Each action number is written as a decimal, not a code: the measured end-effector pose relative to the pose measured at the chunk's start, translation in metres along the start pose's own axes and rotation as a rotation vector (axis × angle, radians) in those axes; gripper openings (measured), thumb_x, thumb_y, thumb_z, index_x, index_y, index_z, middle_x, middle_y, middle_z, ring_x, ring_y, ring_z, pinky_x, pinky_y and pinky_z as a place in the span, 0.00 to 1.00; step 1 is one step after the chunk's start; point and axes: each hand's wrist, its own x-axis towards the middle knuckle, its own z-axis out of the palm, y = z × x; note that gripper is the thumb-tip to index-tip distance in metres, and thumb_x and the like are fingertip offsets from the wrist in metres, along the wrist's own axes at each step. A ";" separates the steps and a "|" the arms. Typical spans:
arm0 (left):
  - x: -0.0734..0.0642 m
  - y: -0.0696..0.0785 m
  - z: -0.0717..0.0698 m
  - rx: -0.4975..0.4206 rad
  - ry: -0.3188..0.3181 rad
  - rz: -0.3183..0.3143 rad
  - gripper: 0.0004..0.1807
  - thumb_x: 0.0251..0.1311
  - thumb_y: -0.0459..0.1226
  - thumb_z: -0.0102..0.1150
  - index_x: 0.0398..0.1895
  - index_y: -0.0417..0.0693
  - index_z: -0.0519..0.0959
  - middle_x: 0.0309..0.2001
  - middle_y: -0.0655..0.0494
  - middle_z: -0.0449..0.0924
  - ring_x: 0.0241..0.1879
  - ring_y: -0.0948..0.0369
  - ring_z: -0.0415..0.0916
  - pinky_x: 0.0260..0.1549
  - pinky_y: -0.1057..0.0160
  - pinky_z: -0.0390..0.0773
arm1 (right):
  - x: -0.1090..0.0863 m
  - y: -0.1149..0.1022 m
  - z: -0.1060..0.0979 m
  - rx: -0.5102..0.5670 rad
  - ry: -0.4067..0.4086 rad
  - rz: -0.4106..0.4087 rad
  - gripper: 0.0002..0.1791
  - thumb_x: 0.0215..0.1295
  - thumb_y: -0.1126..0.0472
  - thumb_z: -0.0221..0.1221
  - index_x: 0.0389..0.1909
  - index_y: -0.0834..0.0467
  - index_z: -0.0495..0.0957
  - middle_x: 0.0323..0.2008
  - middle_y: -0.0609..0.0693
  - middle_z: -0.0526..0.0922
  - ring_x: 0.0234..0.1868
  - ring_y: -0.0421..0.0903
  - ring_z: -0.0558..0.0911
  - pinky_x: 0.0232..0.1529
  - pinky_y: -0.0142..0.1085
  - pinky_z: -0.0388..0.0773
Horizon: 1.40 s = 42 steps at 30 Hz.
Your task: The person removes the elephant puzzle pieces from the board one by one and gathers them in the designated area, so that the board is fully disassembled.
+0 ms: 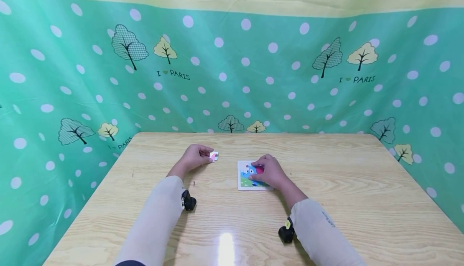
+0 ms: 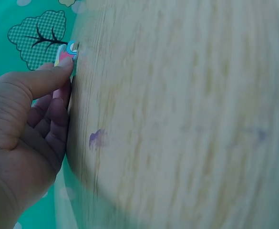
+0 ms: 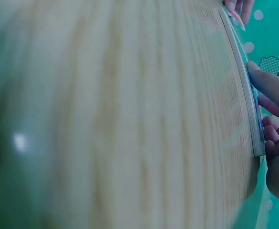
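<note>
My left hand (image 1: 195,156) pinches a small jigsaw puzzle piece (image 1: 214,156) between thumb and fingers, just over the left part of the table. Pink, yellow and blue show on the piece (image 2: 66,53) in the left wrist view. Right of it lies a square puzzle board (image 1: 245,188) with a white frame and a picture of a blue animal on green. My right hand (image 1: 271,172) is over the board's right side, its thumb and fingertips touching the picture. Whether they pinch a piece there is hidden. The right wrist view shows the board (image 3: 243,78) edge-on beside the thumb.
Both hands work above a light wooden table (image 1: 224,213). A green dotted curtain (image 1: 246,73) with printed trees hangs behind it and at both sides. Small black cameras are worn at the left wrist (image 1: 188,201) and the right wrist (image 1: 286,233).
</note>
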 end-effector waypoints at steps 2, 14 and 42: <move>0.000 0.000 0.001 0.003 -0.001 -0.014 0.20 0.54 0.30 0.70 0.52 0.41 0.82 0.39 0.50 0.81 0.36 0.58 0.75 0.30 0.66 0.78 | 0.000 0.000 -0.001 0.001 0.000 0.000 0.25 0.50 0.54 0.75 0.51 0.55 0.83 0.50 0.52 0.72 0.54 0.52 0.71 0.59 0.47 0.69; -0.002 0.001 0.000 0.036 0.000 -0.032 0.21 0.56 0.33 0.69 0.55 0.44 0.81 0.51 0.49 0.81 0.35 0.58 0.73 0.30 0.65 0.77 | 0.000 -0.001 0.000 -0.007 -0.002 -0.007 0.25 0.50 0.54 0.75 0.51 0.55 0.83 0.51 0.52 0.72 0.55 0.53 0.71 0.60 0.48 0.69; -0.026 0.024 0.012 -0.266 0.002 0.016 0.21 0.52 0.31 0.71 0.51 0.37 0.82 0.44 0.43 0.82 0.36 0.58 0.78 0.32 0.58 0.82 | 0.001 0.004 0.002 -0.009 0.012 -0.019 0.25 0.49 0.54 0.75 0.50 0.55 0.84 0.50 0.51 0.73 0.53 0.52 0.71 0.58 0.47 0.69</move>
